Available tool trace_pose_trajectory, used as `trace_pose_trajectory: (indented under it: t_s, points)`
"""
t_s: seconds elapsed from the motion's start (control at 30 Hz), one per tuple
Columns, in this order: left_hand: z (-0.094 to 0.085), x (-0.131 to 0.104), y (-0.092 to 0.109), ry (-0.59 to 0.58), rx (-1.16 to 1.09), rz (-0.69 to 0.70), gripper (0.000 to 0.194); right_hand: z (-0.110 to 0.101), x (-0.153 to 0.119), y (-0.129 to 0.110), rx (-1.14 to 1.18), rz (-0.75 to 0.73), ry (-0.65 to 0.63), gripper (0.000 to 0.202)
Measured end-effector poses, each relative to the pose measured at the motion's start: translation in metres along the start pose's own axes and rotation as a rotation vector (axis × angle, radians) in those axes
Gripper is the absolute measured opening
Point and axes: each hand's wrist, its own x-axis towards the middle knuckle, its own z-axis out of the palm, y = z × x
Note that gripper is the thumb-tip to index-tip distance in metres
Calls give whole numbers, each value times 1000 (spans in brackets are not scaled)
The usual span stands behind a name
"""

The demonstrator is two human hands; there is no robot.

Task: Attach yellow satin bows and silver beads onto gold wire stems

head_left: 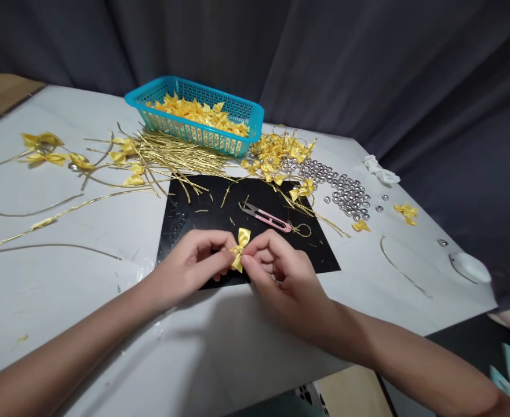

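Note:
A small yellow ribbon bow (243, 237) is pinched between both hands above the front part of a black mat (324, 255). My left hand (203, 255) grips its left side with thumb and forefinger. On the other side, my right hand (276, 269) has its thumb and forefinger at the bow's middle. Something tiny sits at the knot, too small to make out. Beyond the hands, pink-handled thread snips (272, 220) lie on the mat, beside a thin loop of gold cord (302, 230).
A blue basket (203, 133) of yellow bows stands at the back. Gold cords (181, 152) lie before it, with more bows (281, 147) and silver beads (350, 194) to the right. A white round object (472, 267) sits near the right edge.

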Motion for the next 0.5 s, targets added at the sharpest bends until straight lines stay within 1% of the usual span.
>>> trace_pose_trajectory:
  t_s: [0.23, 0.4, 0.5]
  points:
    - [2, -4, 1, 15, 50, 67, 27, 5, -2, 3, 42, 13, 36, 8]
    - [5, -3, 2, 55, 95, 66, 30, 5, -1, 2, 97, 1, 50, 8]
    - [7, -2, 0, 91, 80, 58, 30, 4, 1, 2, 133, 20, 50, 8]
